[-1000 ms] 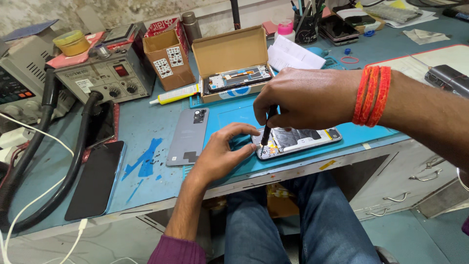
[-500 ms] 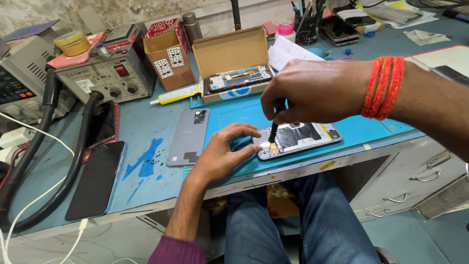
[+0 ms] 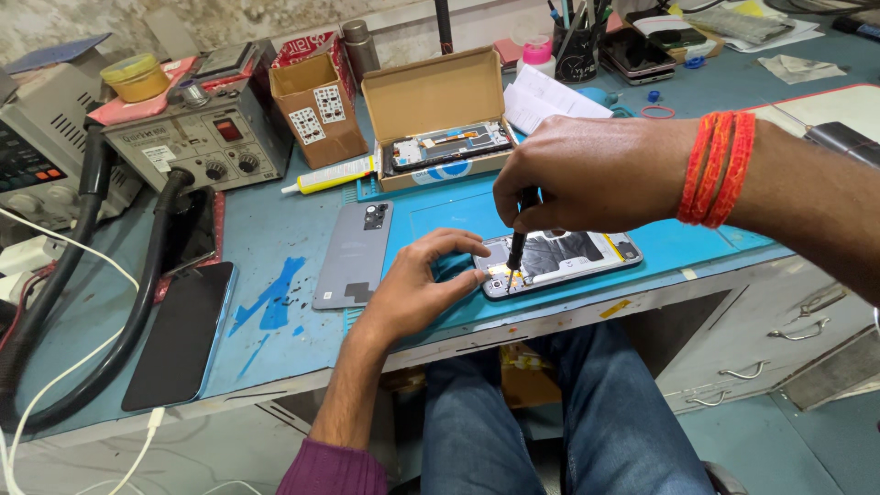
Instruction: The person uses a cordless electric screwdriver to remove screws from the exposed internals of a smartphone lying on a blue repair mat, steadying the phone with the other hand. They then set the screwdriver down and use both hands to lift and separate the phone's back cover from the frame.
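Observation:
An opened phone (image 3: 573,259) with its insides showing lies on a blue work mat (image 3: 678,243) near the bench's front edge. My left hand (image 3: 423,284) rests on the mat and pinches the phone's left end. My right hand (image 3: 587,174), with red threads around the wrist, grips a small black screwdriver (image 3: 516,249) upright; its tip touches the phone's left end near the camera area. A grey back cover (image 3: 356,253) lies flat just left of my left hand.
An open cardboard box (image 3: 438,108) holding another phone frame stands behind the mat, with a glue tube (image 3: 330,175) to its left. A grey power supply (image 3: 197,137), black hoses (image 3: 137,302), and a dark phone (image 3: 181,335) occupy the left. Drawers (image 3: 788,339) sit below right.
My right hand has shifted slightly right and up while keeping the screwdriver tip on the phone's left end. My left hand stays on the phone.

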Tool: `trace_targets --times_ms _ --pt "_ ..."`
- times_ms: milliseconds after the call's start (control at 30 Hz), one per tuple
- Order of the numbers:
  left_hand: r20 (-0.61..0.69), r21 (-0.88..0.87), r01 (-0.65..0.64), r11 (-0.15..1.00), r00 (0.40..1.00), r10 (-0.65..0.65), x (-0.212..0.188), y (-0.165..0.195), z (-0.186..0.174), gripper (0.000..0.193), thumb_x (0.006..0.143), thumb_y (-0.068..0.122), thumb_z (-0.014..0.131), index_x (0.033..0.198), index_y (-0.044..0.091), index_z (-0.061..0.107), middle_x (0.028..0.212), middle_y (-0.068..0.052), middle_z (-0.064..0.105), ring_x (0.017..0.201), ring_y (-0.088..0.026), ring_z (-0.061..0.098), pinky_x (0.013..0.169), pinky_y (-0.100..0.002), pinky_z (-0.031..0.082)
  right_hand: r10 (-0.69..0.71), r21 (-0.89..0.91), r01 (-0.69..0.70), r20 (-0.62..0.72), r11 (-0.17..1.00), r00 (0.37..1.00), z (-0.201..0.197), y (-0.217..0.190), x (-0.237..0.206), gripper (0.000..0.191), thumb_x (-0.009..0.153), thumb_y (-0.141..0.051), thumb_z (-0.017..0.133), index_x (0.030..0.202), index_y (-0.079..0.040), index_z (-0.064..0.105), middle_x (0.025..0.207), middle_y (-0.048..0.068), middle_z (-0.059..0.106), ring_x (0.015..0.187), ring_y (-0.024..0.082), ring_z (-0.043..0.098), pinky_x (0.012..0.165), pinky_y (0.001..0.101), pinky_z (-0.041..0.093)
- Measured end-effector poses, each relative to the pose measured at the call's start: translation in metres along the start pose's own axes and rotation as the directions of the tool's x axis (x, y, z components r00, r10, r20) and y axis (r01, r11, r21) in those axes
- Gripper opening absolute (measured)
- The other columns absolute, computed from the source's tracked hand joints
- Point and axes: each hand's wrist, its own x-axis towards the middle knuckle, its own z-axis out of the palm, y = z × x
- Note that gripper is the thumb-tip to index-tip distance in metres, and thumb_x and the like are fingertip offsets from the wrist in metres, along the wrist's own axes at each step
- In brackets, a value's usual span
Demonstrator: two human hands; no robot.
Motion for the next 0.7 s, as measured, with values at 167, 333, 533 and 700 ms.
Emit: trace_targets --times_ms 167,333,533,700 --pt "0.003 0.001 0.025 1.0 1.0 -0.025 0.0 0.0 0.001 0.028 0.084 0.021 0.077 0.109 0.009 0.077 0.123 -0.008 0.073 0.119 -0.023 0.068 0.104 -0.036 0.051 0.032 -0.013 -0.033 -0.031 0.999 0.999 0.001 0.0 0.0 0.018 0.087 -0.027 0.071 0.097 -0.014 0.078 0.076 0.009 0.076 0.073 0.029 0.074 0.073 0.0414 0.057" --pt "0.005 0.008 0.008 1.0 1.0 -0.008 0.0 -0.001 0.001 0.028 0.084 0.02 0.076 0.11 0.008 0.076 0.123 -0.008 0.074 0.119 -0.023 0.069 0.105 -0.036 0.051 0.109 -0.071 -0.111 -0.039 0.991 0.993 0.004 -0.006 0.003 0.024 0.089 -0.035 0.072 0.096 -0.013 0.079 0.075 0.014 0.074 0.075 0.034 0.072 0.073 0.0458 0.056" --pt "-0.003 0.004 -0.031 1.0 1.0 0.031 0.001 -0.007 0.002 0.028 0.085 0.019 0.077 0.11 0.007 0.076 0.123 -0.009 0.074 0.119 -0.023 0.069 0.105 -0.036 0.051 0.131 -0.209 -0.122 0.028 0.97 0.991 0.008 -0.007 0.009 0.035 0.092 -0.036 0.068 0.082 -0.004 0.079 0.073 0.02 0.072 0.073 0.037 0.07 0.075 0.0455 0.056" --pt "-0.009 0.016 -0.039 0.999 0.999 0.039 0.002 -0.013 0.004 0.028 0.085 0.018 0.077 0.11 0.007 0.076 0.122 -0.01 0.074 0.119 -0.023 0.069 0.105 -0.036 0.051 -0.045 -0.091 0.036 -0.097 0.995 0.994 0.013 -0.006 0.011 0.024 0.081 -0.029 0.077 0.083 -0.005 0.077 0.068 0.019 0.07 0.069 0.037 0.069 0.068 0.0475 0.055"
